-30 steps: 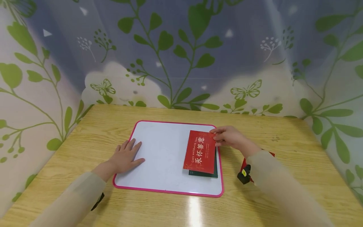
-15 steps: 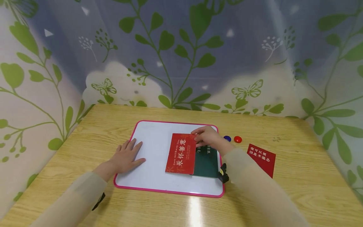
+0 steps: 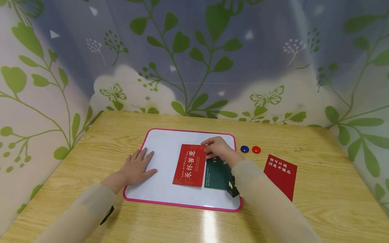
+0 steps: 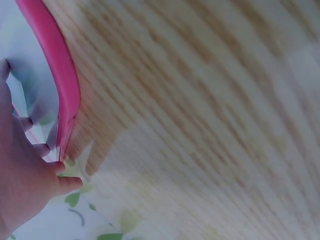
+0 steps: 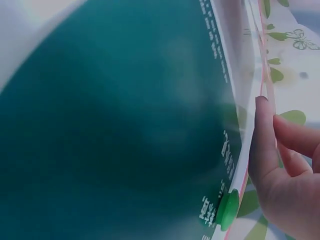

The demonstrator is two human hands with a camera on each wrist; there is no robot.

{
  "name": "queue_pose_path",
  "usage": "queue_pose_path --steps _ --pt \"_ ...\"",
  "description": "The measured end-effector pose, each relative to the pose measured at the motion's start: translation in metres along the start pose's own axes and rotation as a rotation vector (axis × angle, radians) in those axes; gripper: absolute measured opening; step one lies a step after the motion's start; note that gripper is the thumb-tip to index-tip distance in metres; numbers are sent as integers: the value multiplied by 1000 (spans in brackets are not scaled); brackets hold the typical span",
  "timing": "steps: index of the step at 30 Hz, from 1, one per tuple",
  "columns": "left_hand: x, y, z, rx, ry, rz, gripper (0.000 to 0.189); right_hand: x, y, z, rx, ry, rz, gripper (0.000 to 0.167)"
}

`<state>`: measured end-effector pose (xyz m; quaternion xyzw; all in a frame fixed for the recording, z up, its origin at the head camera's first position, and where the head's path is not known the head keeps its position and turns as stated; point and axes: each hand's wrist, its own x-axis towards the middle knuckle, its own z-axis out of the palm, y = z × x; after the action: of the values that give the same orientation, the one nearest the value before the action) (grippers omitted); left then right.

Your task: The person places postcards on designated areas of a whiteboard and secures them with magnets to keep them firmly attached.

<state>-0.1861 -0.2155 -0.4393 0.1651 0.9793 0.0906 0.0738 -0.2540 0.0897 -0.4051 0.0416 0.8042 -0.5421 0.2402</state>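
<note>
A whiteboard (image 3: 165,148) with a pink rim lies on the wooden table. My left hand (image 3: 133,168) rests spread over its left edge; the left wrist view shows its fingers at the pink rim (image 4: 52,55). With thumb and fingers, my right hand (image 3: 218,148) pinches the upper right corner of a red card (image 3: 189,168) with white lettering, over the board's middle. Just right of it, a dark green card (image 3: 217,177) lies on the board, partly under my right hand and wrist. A green round magnet (image 5: 228,210) sits on that green card in the right wrist view.
To the right of the board, a blue round magnet (image 3: 244,149) and a red round magnet (image 3: 256,149) lie on the table (image 3: 322,175). Another red card (image 3: 282,173) lies farther right, partly behind my right sleeve. A leaf-patterned curtain (image 3: 194,74) hangs behind the table.
My right hand has carried the red card left, from over the green card to beside it. The green card, magnets and second red card are now more exposed. My left hand has stayed put.
</note>
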Motion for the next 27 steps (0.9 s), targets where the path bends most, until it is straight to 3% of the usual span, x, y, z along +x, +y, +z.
queue_pose_path --steps 5,11,13,21,27 --pt "0 0 0 1 -2 0 74 2 2 1 -83 32 -52 35" --pt "2 7 -4 -6 42 33 74 -1 1 -3 -496 184 -200 31" --pt "4 15 -6 -9 58 58 74 -4 0 -7 -567 225 -221 32" --pt "15 55 -9 -1 44 201 75 -15 3 -26 -661 235 -294 34" --pt "23 76 -2 23 10 256 78 -24 2 -39 -789 249 -320 35"
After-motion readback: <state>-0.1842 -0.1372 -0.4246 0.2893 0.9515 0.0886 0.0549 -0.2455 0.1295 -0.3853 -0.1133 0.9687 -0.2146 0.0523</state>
